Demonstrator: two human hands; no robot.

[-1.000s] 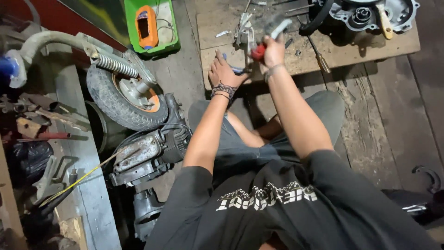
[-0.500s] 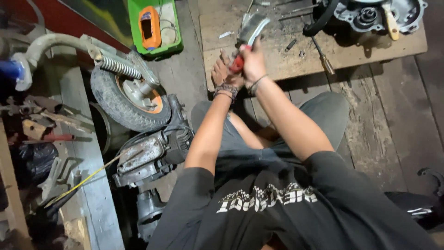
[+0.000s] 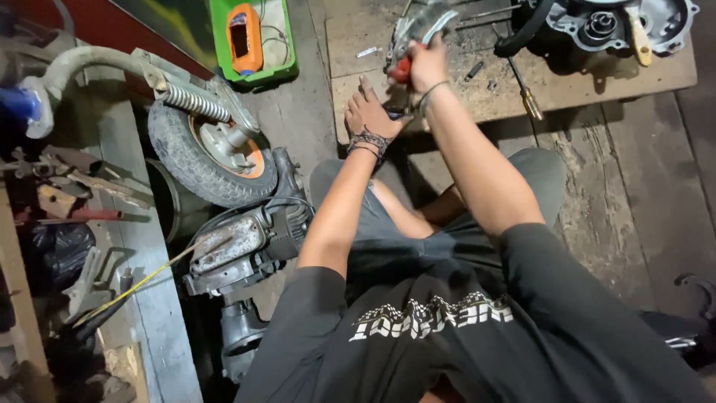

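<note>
Right hand higher, left hand flat.

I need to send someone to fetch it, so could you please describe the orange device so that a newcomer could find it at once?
Start at the small tyred wheel lying on the floor. Just beyond it sits a bright green tray, and the orange device lies inside. It is the only orange, boxy thing there.

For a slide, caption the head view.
Right hand grips red-handled tool over wooden board; left hand rests on it.
</note>
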